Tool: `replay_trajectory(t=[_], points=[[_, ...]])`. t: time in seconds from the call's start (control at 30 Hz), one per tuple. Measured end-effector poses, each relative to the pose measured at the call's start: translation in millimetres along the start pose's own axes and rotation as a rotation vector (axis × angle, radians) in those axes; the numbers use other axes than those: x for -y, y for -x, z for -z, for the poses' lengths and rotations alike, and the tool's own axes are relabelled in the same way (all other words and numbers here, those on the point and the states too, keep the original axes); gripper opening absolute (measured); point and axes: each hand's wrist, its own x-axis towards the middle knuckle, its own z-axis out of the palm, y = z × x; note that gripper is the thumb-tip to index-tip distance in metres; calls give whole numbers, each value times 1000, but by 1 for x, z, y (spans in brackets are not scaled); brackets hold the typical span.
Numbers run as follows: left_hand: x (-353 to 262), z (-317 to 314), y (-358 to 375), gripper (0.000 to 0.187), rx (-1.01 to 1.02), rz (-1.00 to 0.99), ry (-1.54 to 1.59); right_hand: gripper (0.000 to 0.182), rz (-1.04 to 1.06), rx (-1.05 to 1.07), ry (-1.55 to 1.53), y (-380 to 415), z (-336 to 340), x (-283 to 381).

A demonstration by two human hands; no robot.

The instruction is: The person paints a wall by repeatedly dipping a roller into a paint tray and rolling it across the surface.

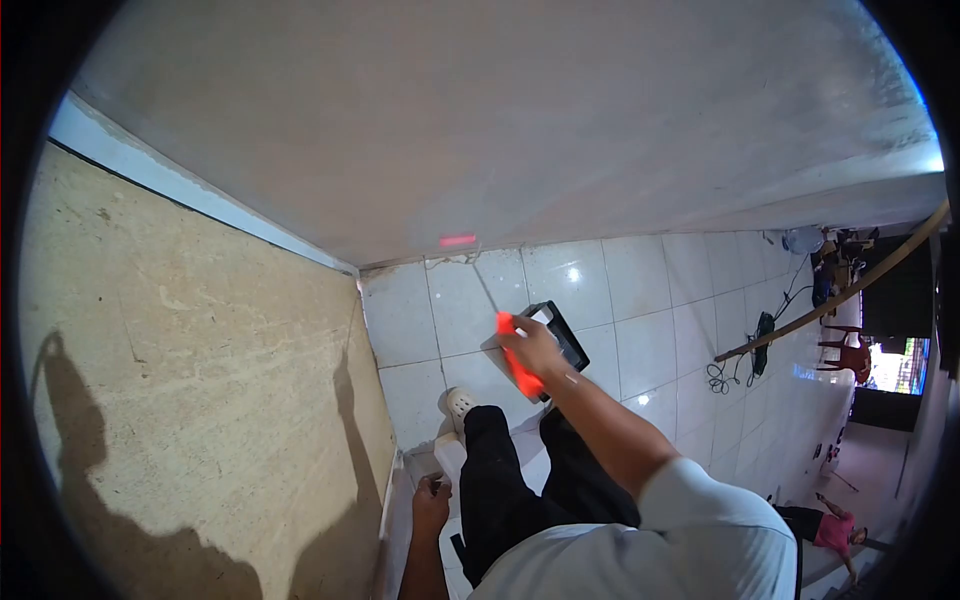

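My right hand [535, 347] is closed round a bright orange object [521, 370], blurred by motion, above the tiled floor. Just beyond that hand, a black tray [570, 338] with something white inside lies on the tiles, partly hidden by the hand. My left hand [432, 502] is low beside my leg, its fingers curled round something small that I cannot make out. A thin dark line, a rod or a shadow, runs from the orange object towards the wall [400, 190]. A pink-red patch shows low on the wall.
A tan wall surface [220, 330] meets the other wall in a corner at the left. My light clog [459, 402] stands on the floor. Further right are a long pole [840, 300], black cables [722, 378], a red chair [850, 355] and another person [834, 530].
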Motion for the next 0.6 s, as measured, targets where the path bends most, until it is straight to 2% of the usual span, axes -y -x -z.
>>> replay_trajectory(t=[0.07, 0.13, 0.17, 0.23, 0.27, 0.33, 0.4, 0.43, 0.53, 0.6], points=[[24, 3, -1, 35, 14, 42, -7, 55, -68, 16, -98, 73, 23, 30], [30, 2, -13, 35, -24, -81, -264, 55, -74, 6, -95, 69, 28, 30], [38, 0, -13, 35, -17, -78, -268, 55, -96, -2, -98, 68, 30, 24], [11, -8, -14, 34, 23, -36, -6, 53, -66, -19, -55, 10, 11, 1], [-4, -10, -15, 34, 20, -44, 0, 53, -60, -40, -13, -22, -2, -8], [-22, -14, -14, 34, 2, -28, -19, 52, -69, 5, -207, -117, -24, -72], [-10, -12, -20, 33, -37, -83, -39, 51, -77, 24, -207, -149, -33, -84], [-1, -11, -17, 33, -64, -138, -58, 51, -87, 32, -205, -148, -34, -79], [13, -5, -8, 33, -38, 26, 27, 53, -64, -17, -163, -80, -17, -52], [20, 0, -2, 33, -22, 27, 23, 54, -27, -15, -106, -31, 3, -33]])
